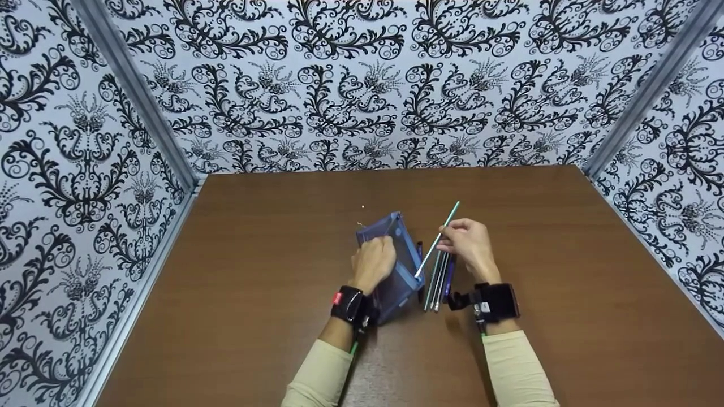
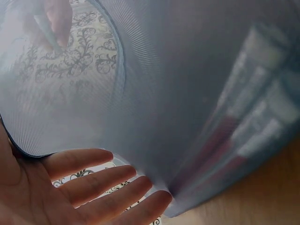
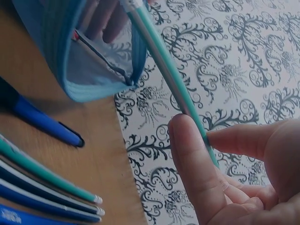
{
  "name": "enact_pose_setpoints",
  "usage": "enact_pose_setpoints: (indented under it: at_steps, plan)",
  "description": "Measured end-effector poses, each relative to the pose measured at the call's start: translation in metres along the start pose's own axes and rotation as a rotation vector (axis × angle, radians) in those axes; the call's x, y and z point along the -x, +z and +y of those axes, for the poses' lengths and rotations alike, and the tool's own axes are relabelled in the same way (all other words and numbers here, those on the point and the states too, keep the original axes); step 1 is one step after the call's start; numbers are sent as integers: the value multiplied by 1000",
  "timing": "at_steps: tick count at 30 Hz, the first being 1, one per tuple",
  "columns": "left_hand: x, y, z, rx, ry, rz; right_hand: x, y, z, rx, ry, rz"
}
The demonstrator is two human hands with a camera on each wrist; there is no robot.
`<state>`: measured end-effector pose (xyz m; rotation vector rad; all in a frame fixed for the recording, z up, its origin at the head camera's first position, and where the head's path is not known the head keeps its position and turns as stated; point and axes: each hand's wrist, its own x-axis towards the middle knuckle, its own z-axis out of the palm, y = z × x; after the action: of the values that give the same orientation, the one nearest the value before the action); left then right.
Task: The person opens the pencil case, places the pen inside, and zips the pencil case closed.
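Green pencil point(image 3: 174, 86): held aslant above the desk point(image 1: 254, 271), its pale lower end at the mouth of the blue pouch point(image 1: 396, 291); whether that end lies inside the rim or just before it, I cannot tell from my station.
Right hand point(image 1: 468, 244): I see the fingers narrowed on the pencil's shaft, pinching it well above the pale end.
Blue pouch: translucent and tilted, its mouth gaping toward the right hand; through its wall my left wrist view shows two long, pale-ended items with reddish stretches (too hazy for me to name).
Left hand point(image 1: 373, 263): holding the pouch, an edge of which runs between thumb and forefinger; the four fingers extend along it, slightly spread.
Blue-and-black pen point(image 3: 47, 123): flat on the desk, between the pouch and the pencil row.
Pencil row point(image 3: 50, 191): green, dark and blue shafts lying side by side, their metal-banded ends roughly level.
Second blue pen point(image 1: 449, 277): alongside the row, on the side away from the pouch.
Wrist straps point(image 1: 500, 305): black, one on each forearm, above pale yellow sleeves point(image 1: 517, 367).
Patterned panels point(image 1: 367, 85): black scrollwork on white, enclosing the desk behind and at both sides.
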<state>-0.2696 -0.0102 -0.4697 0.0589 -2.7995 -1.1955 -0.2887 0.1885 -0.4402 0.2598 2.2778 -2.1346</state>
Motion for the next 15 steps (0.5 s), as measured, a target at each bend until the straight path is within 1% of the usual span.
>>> enact_pose_setpoints:
  at_steps: [6, 12, 15]
  plan:
    - [0, 1, 0, -3, 0, 4, 2, 12, 3, -15, -13, -20]
    - [1, 1, 1, -28, 4, 22, 3, 21, 5, -9, -28, -53]
    - [1, 1, 1, -30, 6, 17, 4, 25, 6, -7, -20, -71]
